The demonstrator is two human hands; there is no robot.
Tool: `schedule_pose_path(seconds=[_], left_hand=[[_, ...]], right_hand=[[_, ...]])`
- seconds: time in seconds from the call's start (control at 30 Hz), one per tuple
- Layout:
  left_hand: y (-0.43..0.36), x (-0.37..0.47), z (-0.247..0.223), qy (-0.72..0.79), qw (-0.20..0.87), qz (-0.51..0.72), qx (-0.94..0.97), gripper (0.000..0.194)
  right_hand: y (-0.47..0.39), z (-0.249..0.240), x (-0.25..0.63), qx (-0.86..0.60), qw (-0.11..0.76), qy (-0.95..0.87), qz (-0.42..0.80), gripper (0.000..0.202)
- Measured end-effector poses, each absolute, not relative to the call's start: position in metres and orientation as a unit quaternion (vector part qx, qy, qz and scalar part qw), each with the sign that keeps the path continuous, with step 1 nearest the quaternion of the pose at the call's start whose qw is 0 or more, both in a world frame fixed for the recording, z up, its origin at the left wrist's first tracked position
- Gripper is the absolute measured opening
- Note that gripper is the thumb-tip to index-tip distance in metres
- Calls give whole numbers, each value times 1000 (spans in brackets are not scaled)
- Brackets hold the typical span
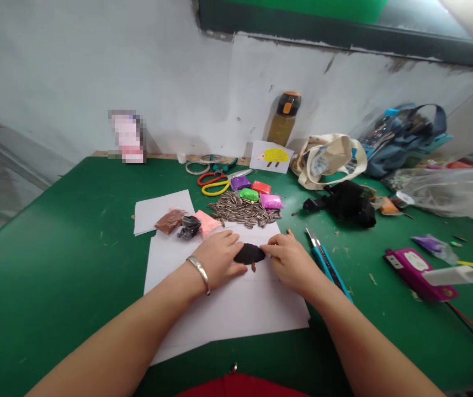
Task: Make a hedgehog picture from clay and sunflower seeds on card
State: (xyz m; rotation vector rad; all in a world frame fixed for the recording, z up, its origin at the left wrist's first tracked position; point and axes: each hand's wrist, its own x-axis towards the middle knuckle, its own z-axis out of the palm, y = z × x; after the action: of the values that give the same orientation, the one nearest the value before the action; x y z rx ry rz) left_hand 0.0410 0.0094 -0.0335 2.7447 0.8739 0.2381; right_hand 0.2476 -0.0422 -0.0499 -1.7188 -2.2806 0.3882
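Observation:
A flat black oval of modelling clay (249,254) lies on the white paper (236,314), with a small brown piece (253,267) below its lower edge. My left hand (219,256), with a silver bangle at the wrist, has its thumb and fingers around the oval's left end. At the right end, the fingertips of my right hand (288,256) are pinched together on the edge. Just beyond sit a brown clay pack (170,221), a black clay pack (189,226), a peach clay pack (206,222) and a heap of striped sunflower seeds (242,210).
Scissors (216,188) and purple (240,183), red, green and pink clay packs lie behind the seeds. A hedgehog-like drawing (271,156) leans before a bottle (282,124). To the right are cutter knives (328,262), a black bundle (350,204), bags and a magenta device (418,271).

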Motion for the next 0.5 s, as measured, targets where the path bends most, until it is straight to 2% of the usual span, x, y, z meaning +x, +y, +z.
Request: schedule_pose_path(seconds=[0.33,0.5], left_hand=[[9,41,-34,312,160,62,934,20],[10,40,-31,306,176,61,934,24]], right_hand=[[-42,-46,251,-578,122,-793,151,46],[-39,-47,254,-594,165,-761,201,46]])
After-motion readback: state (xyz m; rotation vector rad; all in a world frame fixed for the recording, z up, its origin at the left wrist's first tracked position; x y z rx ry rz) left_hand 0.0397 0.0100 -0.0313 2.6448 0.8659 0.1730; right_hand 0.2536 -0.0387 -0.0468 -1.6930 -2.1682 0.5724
